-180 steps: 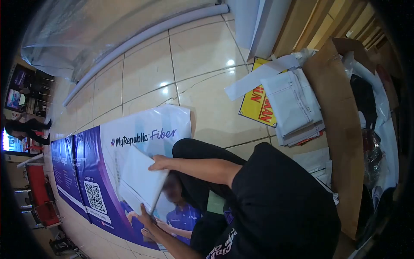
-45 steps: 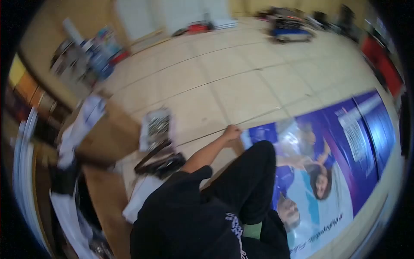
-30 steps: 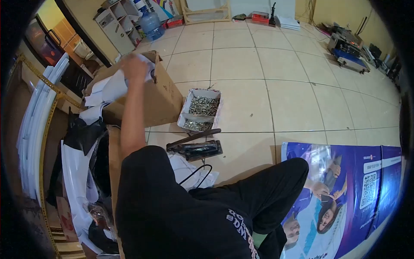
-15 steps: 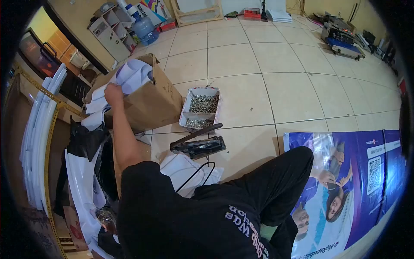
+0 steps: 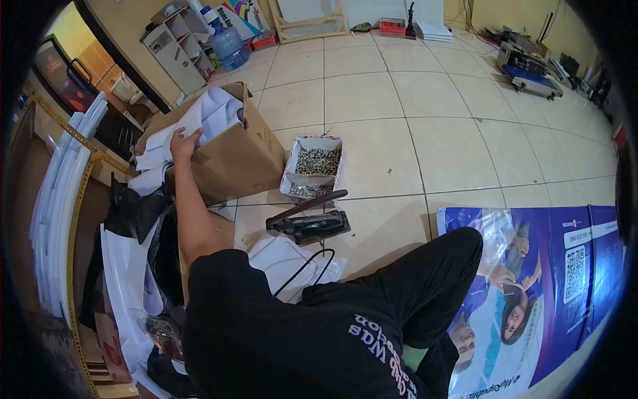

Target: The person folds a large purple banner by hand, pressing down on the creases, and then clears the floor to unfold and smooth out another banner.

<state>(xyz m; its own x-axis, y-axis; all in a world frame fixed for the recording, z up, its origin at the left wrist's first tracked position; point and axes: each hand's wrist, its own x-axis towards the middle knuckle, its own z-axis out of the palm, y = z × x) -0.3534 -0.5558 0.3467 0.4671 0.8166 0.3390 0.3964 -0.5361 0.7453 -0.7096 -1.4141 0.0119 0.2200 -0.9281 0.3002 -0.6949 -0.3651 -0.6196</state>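
Note:
My left hand (image 5: 185,143) lies on the white sheet material (image 5: 163,141) at the near edge of a cardboard box (image 5: 249,153). Its thumb and fingers are spread apart, and nothing is visibly gripped between them. Curled white sheets (image 5: 216,110) fill the top of the box, and some hang over its left side. My right hand is out of view. To the right of the box stands a small white tray (image 5: 314,178) with two compartments of small metal eyelets. A black hand press tool (image 5: 311,226) with a long lever lies in front of the tray.
A purple printed banner (image 5: 565,266) is spread on the tiled floor at right. White rolls (image 5: 60,219) lean at left beside a yellow metal ruler (image 5: 78,246). Black plastic (image 5: 136,206) lies below the box. A blue water bottle (image 5: 226,48) stands at the back.
My left hand has gone from closed on the white sheet to spread fingers, and has moved slightly right. The sheet in the box now lies further across the top. The view has shifted slightly.

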